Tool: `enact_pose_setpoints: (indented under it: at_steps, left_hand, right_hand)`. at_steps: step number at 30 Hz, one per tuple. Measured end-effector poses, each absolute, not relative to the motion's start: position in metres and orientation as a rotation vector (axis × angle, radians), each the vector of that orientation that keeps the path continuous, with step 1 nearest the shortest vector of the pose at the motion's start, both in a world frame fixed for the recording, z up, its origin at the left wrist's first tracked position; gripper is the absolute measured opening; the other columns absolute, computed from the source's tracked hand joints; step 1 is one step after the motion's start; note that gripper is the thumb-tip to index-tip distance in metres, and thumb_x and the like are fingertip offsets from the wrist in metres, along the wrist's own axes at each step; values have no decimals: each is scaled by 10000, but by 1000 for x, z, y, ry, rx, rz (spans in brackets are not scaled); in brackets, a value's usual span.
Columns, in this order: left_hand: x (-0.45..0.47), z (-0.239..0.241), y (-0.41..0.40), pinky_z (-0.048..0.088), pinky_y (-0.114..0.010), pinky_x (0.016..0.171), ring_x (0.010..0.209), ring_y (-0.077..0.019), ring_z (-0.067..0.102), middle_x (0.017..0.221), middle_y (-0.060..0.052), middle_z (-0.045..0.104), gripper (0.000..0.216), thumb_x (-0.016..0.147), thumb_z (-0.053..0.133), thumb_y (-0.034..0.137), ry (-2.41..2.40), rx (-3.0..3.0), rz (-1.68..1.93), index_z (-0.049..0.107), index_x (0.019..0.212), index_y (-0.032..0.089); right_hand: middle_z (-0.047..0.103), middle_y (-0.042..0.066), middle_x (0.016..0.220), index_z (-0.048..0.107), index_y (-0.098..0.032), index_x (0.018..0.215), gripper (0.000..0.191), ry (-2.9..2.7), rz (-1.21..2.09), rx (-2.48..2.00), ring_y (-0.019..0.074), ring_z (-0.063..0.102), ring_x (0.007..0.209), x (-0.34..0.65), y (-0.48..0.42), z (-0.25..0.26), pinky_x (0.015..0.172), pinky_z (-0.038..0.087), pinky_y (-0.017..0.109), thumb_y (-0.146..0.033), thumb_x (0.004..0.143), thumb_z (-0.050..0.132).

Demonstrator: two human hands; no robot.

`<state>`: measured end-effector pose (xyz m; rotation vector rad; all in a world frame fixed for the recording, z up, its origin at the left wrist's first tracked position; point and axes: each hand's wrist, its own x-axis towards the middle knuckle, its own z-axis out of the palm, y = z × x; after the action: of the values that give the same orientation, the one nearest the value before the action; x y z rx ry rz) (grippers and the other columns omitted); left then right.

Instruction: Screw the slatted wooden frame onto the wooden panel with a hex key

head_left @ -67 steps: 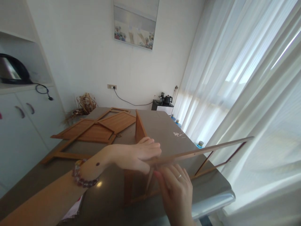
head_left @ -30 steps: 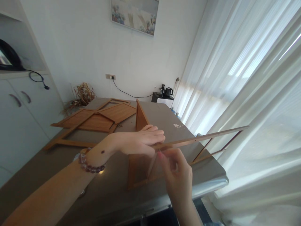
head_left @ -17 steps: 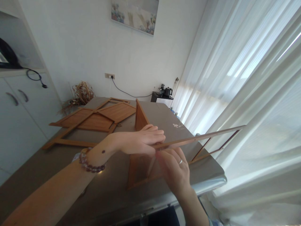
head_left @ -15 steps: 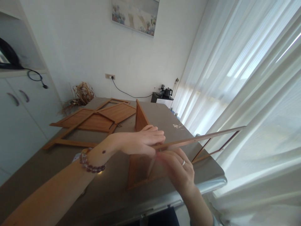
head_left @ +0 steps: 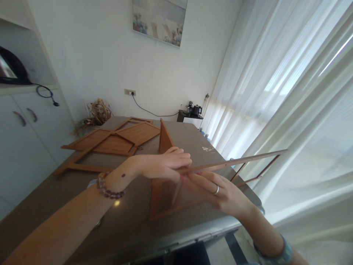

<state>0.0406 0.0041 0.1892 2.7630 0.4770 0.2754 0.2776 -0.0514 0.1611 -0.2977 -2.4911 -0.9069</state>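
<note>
A long wooden frame (head_left: 239, 161) slants out to the right, past the table's side. My left hand (head_left: 169, 163) is closed over its near end, where it meets an upright wooden panel (head_left: 165, 137). Just under that same end, the fingers of my right hand (head_left: 211, 187) are pinched together against the wood; anything between the fingertips is hidden. Below my left hand, more wooden framing (head_left: 154, 200) reaches down to the tabletop. I wear a bead bracelet on the left wrist and a ring on the right hand.
On the grey table (head_left: 182, 132) lie a flat wooden frame (head_left: 91, 167) and wooden panels (head_left: 142, 132) at the left and back, with small hardware (head_left: 140, 148) beside them. Dried plants (head_left: 99, 112) stand behind its far left corner. White curtains (head_left: 275, 110) hang at the right.
My right forearm has swung outward to the right and its wrist has risen, while the fingertips stay at the joint. My left hand keeps its place.
</note>
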Motion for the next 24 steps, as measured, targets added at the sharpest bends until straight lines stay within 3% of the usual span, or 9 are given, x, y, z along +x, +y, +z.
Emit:
enact_pose_setpoints:
  at_steps: [4, 11, 17, 20, 24]
  left_hand:
    - [40, 185, 8, 297, -327, 858, 876, -207, 389, 895, -22, 424, 184, 820, 496, 289, 486, 2781, 281, 337, 805, 198]
    - [39, 183, 9, 289, -337, 905, 926, -216, 390, 926, -31, 451, 173, 821, 510, 302, 490, 2717, 301, 377, 807, 193]
    - [42, 188, 3, 287, -299, 847, 879, -186, 382, 868, -4, 416, 170, 856, 487, 259, 527, 2720, 289, 346, 784, 197]
    - [42, 187, 3, 299, -312, 883, 907, -191, 408, 897, -9, 438, 204, 906, 487, 357, 528, 2718, 285, 395, 817, 198]
    - [40, 182, 5, 305, -339, 983, 1046, -221, 456, 1027, -39, 540, 178, 886, 511, 363, 555, 2701, 316, 520, 945, 195]
  right_hand:
    - [718, -12, 1050, 664, -204, 1133, 233, -2453, -1120, 6, 95, 632, 890, 278, -36, 175, 909, 572, 220, -104, 945, 570]
    - [708, -20, 965, 679, -234, 912, 37, -2484, -1118, 224, 98, 603, 861, 265, -21, 184, 711, 544, 232, -234, 928, 645]
    - [702, -70, 838, 660, -323, 780, 280, -2730, -609, -131, 79, 563, 658, 252, -23, 189, 531, 420, 253, -281, 1004, 497]
    - [670, -77, 744, 622, -290, 706, 294, -2605, -725, -262, 77, 516, 602, 248, -25, 184, 500, 308, 289, -278, 986, 533]
    - [606, -41, 659, 520, -217, 664, 311, -2288, -811, -373, 111, 487, 645, 241, -33, 170, 598, 278, 324, -255, 972, 532]
